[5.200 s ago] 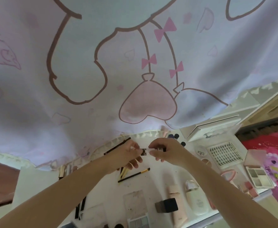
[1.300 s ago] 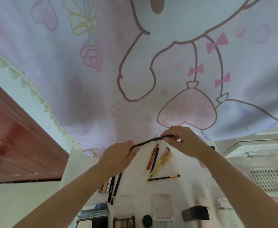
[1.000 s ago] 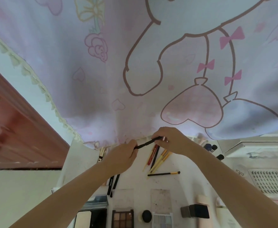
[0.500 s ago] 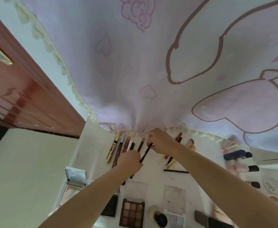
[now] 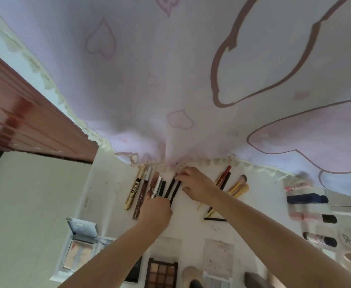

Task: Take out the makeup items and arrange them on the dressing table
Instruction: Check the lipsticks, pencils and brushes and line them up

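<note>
On the white dressing table (image 5: 110, 183), a row of tubes and sticks lies side by side: a gold mascara (image 5: 134, 192), a brown lip gloss (image 5: 141, 197), a silver tube (image 5: 157, 187) and thin black pencils. My left hand (image 5: 155, 210) grips the near end of a black pencil (image 5: 175, 190) at the right of that row. My right hand (image 5: 195, 183) pinches its far end. The pencil lies low on the table beside another black stick (image 5: 169, 188).
Red pencils (image 5: 223, 177) and gold-handled brushes (image 5: 237, 186) lie to the right. Bottles (image 5: 306, 199) lie on their sides at the far right. An eyeshadow palette (image 5: 161, 274) and an open compact (image 5: 80, 244) sit near me. A pink curtain (image 5: 170, 80) hangs behind; a wooden door (image 5: 25, 125) stands left.
Both hands carried the black pencil leftward and down from the air into the row of tubes. My view swung left and lower.
</note>
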Motion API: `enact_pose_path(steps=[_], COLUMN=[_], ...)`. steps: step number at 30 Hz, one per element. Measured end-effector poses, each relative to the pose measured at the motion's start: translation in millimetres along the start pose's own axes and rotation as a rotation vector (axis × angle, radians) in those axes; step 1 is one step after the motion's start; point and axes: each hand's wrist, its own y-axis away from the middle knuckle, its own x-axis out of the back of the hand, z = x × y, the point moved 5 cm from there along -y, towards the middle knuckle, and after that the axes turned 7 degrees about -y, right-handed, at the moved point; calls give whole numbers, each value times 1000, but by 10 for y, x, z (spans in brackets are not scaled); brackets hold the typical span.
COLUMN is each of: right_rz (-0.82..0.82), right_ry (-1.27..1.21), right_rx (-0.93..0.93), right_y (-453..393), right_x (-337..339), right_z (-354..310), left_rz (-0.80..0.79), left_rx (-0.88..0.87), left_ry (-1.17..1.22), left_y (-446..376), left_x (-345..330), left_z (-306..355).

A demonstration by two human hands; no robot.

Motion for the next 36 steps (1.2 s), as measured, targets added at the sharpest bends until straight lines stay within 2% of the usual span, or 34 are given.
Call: enact_pose_path(steps=[3,7,11,15,25,32,36], right_rz=[99,207,182,79,-4,124,119], right_ry=[-5,103,188,251,369,173,132], right_rx=[-59,-249,-332,-240,-56,-68,-77], right_y=[182,590,794,727,679,1206,1465], right_x=[231,592,691,579,643,1065,1140], right_z=[212,695,961,953,959,583,273], left_rz=[79,170,175,150,107,170,211], left_rx=[-15,-85,-150,-197,-224,-359,-419], left_ry=[16,-4,9,7,31,235,139], left_y=[24,59,59,30,-9,137,322], left_x=[30,117,220,281,393,665,841], left_z=[1,110,313,504,500,783,955])
